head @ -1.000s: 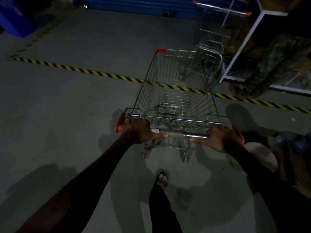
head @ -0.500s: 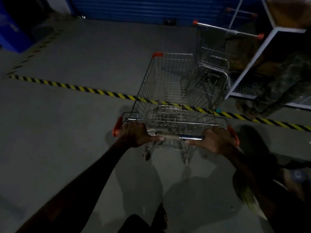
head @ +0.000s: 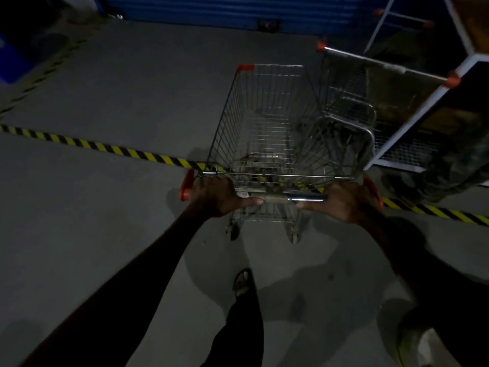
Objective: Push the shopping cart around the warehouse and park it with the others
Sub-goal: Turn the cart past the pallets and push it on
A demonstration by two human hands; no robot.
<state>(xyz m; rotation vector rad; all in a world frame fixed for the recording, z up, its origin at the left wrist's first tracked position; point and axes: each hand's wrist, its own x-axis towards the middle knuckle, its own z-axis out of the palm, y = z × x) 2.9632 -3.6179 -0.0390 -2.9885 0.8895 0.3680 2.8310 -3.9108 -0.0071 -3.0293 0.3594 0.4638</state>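
Silver wire all over, that's what the shopping cart [head: 267, 128] is looking like: a thin metal mesh basket with nothing in it, orange plastic caps sitting on the corners, and a shiny chrome handle bar [head: 304, 198] across the near end. It's standing on the grey concrete floor [head: 119, 234], and it's straddling the yellow-and-black hazard stripe [head: 111, 149] that's running across the room. Small caster wheels are showing underneath, below the handle.

The person's left hand [head: 214, 194] is wrapping round the left end of the bar, fingers curled over it, thumb pointing inward. The right hand [head: 346, 201] is doing the same at the right end, gripping tight.

Just beside the cart's right side, another cart [head: 370, 94] of the same kind is sitting, close enough that the two are looking nearly touching. Behind that a white-framed rack [head: 412, 120] is leaning into view, and a blue roller door [head: 238, 9] is filling the far wall.
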